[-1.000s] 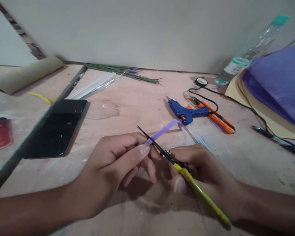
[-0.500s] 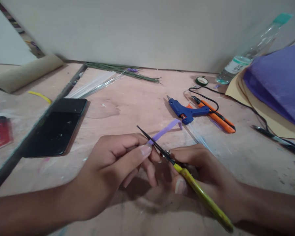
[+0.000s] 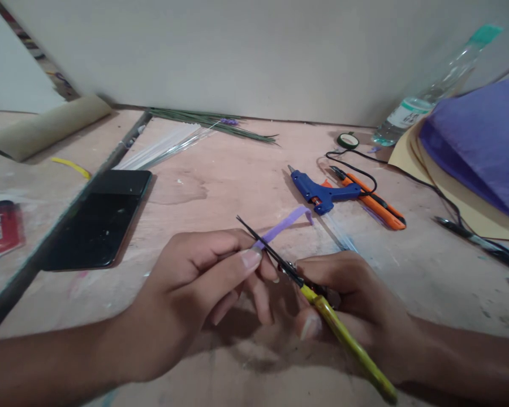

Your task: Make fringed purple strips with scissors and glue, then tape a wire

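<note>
My left hand [image 3: 203,288] pinches one end of a narrow purple paper strip [image 3: 282,224] between thumb and fingers; the strip runs up and to the right, curling at its far end. My right hand [image 3: 348,294] is closed on yellow-handled scissors [image 3: 322,311], whose dark blades point up-left and cross the strip right at my left thumb. Both hands hover just above the wooden table [image 3: 237,181], close together.
A black phone [image 3: 99,219] lies at the left beside a metal ruler. A blue glue gun [image 3: 320,192], orange cutter [image 3: 375,204], black cord, tape roll [image 3: 348,139], plastic bottle [image 3: 432,90], purple paper [image 3: 479,141], green wires [image 3: 212,121] and red lighter [image 3: 0,226] lie around.
Almost nothing differs. The scissors and my right hand have dropped very slightly; the strip stays pinched in my left hand.
</note>
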Action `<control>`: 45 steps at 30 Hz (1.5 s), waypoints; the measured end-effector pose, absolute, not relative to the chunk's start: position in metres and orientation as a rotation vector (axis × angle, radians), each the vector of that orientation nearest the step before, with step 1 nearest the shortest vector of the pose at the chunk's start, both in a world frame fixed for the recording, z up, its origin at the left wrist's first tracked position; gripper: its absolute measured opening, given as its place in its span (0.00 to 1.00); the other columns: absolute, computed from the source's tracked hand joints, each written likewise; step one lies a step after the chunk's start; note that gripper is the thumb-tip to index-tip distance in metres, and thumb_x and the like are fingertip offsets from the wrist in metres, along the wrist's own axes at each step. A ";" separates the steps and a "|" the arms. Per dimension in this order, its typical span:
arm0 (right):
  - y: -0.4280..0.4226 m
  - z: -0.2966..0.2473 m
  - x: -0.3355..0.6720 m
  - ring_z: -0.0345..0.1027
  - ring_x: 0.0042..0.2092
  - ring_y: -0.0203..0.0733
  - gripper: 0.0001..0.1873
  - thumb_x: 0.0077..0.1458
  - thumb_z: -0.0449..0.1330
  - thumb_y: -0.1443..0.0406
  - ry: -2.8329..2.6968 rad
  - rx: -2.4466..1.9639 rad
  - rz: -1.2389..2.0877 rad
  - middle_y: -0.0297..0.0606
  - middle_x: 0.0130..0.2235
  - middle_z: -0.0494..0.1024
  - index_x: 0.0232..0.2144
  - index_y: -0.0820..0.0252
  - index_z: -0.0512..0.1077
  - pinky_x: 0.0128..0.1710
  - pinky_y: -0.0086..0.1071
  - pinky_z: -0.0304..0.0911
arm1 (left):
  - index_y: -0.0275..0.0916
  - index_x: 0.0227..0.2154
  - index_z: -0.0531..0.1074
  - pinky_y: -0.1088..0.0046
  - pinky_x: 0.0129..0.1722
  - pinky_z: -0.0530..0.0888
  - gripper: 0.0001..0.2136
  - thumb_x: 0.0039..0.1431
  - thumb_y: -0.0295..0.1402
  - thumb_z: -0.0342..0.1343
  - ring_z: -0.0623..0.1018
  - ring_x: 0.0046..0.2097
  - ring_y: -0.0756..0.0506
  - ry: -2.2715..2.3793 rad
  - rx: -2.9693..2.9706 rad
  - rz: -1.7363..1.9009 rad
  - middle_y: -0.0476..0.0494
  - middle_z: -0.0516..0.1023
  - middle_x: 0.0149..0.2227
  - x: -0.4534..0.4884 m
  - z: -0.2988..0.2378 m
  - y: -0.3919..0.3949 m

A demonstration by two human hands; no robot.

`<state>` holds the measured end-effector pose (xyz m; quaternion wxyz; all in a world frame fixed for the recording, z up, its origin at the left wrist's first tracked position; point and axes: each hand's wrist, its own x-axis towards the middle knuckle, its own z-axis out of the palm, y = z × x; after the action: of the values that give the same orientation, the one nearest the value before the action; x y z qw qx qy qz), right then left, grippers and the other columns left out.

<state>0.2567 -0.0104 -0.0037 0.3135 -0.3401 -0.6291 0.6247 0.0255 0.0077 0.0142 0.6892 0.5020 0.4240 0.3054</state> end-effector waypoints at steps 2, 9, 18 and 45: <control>-0.010 -0.004 0.257 0.52 0.28 0.32 0.27 0.65 0.70 0.49 -1.675 -0.900 1.630 0.28 0.26 0.61 0.24 0.60 0.69 0.28 0.30 0.50 | 0.42 0.31 0.82 0.80 0.18 0.58 0.11 0.68 0.39 0.61 0.64 0.20 0.52 0.948 1.120 0.682 0.47 0.86 0.24 0.026 0.015 0.007; -0.012 -0.006 0.260 0.51 0.28 0.33 0.28 0.66 0.69 0.48 -1.720 -0.936 1.617 0.27 0.26 0.59 0.25 0.59 0.67 0.28 0.31 0.49 | 0.41 0.33 0.82 0.79 0.18 0.59 0.12 0.70 0.39 0.59 0.65 0.20 0.51 0.946 1.123 0.681 0.45 0.87 0.24 0.026 0.015 0.008; -0.009 -0.005 0.257 0.59 0.32 0.37 0.20 0.68 0.68 0.50 -1.701 -0.847 1.638 0.31 0.30 0.70 0.31 0.57 0.77 0.33 0.33 0.54 | 0.39 0.34 0.80 0.80 0.19 0.60 0.12 0.71 0.39 0.58 0.66 0.21 0.52 0.931 1.143 0.669 0.45 0.86 0.26 0.026 0.015 0.008; -0.010 -0.008 0.256 0.52 0.27 0.31 0.31 0.66 0.68 0.46 -2.030 -1.017 1.085 0.25 0.25 0.62 0.25 0.58 0.60 0.27 0.30 0.46 | 0.40 0.37 0.82 0.85 0.19 0.61 0.15 0.75 0.44 0.59 0.66 0.21 0.55 0.876 1.186 0.785 0.48 0.85 0.25 0.022 -0.002 0.003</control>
<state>0.2564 -0.0098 -0.0079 0.3077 -0.3847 -0.7676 0.4101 0.0217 0.0026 -0.0022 0.6711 0.5264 0.3889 0.3483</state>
